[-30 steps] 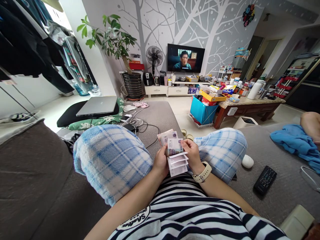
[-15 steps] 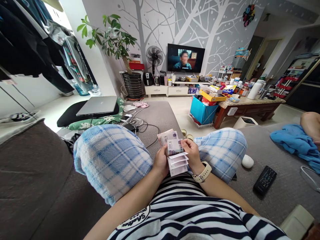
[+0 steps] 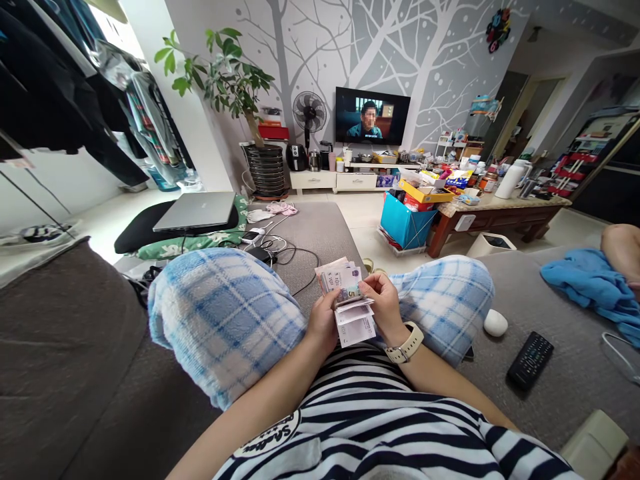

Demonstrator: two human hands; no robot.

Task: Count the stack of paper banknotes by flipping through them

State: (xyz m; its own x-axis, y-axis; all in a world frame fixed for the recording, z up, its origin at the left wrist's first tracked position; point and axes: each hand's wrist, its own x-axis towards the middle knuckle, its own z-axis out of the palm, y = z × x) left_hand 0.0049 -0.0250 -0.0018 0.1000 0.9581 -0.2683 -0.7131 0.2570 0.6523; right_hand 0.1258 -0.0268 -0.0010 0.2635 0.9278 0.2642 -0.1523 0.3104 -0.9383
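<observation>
Higher than 0.5 s ago lies the top note (image 3: 350,283) of a fanned bundle of pale purple, rectangular paper banknotes (image 3: 355,312), and fewer folded edges stand out below it. The bundle is held in front of the body, between the knees of blue-and-white plaid fleece trousers (image 3: 225,320). The left hand (image 3: 323,323) grips its left side, with the thumb pressed on top. The right hand (image 3: 384,300), above a cream-coloured buckled wristband (image 3: 407,343), has its fingertips closed on the right edge of the paper. I judge the step in hand as leafing through the banknotes. The next move seems to call for a steady left hold and a light right pinch, separating only 1 note.
</observation>
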